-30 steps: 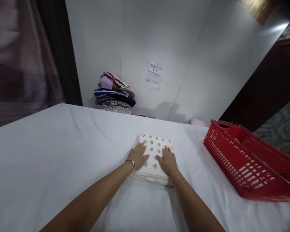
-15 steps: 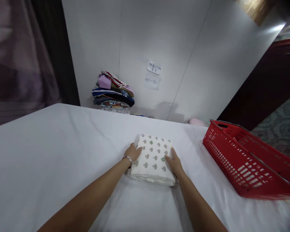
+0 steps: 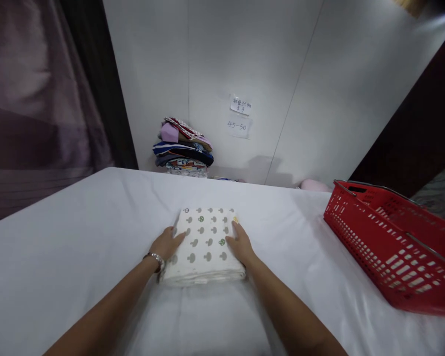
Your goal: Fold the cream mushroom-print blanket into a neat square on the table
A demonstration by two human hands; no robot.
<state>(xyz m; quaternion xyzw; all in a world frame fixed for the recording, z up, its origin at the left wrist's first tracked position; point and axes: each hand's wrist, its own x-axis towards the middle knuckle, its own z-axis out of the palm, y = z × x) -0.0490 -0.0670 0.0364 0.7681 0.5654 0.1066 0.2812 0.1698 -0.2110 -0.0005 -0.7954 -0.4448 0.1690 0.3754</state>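
Observation:
A folded white cloth (image 3: pixel 207 247), printed with grey mushrooms and a few green and yellow ones, lies in a flat, thick square on the white-covered table. My left hand (image 3: pixel 166 244), with a bracelet at its wrist, grips the left edge, thumb on top. On the opposite edge, my right hand (image 3: pixel 240 243) holds the cloth the same way, its thumb over the printed face. The fingers of both hands are partly hidden at the cloth's sides.
To the right stands a red perforated basket (image 3: pixel 385 242) with metal handles. A stack of folded clothes (image 3: pixel 185 148) is by the back wall, left of two paper notes (image 3: pixel 240 116). Something pink (image 3: pixel 313 185) shows past the table's far edge. A mauve curtain (image 3: pixel 33 99) hangs at left.
Both hands have shifted the folded cloth to the left across the table, keeping hold of its two sides. The view has turned slightly, so the background sits a little farther right.

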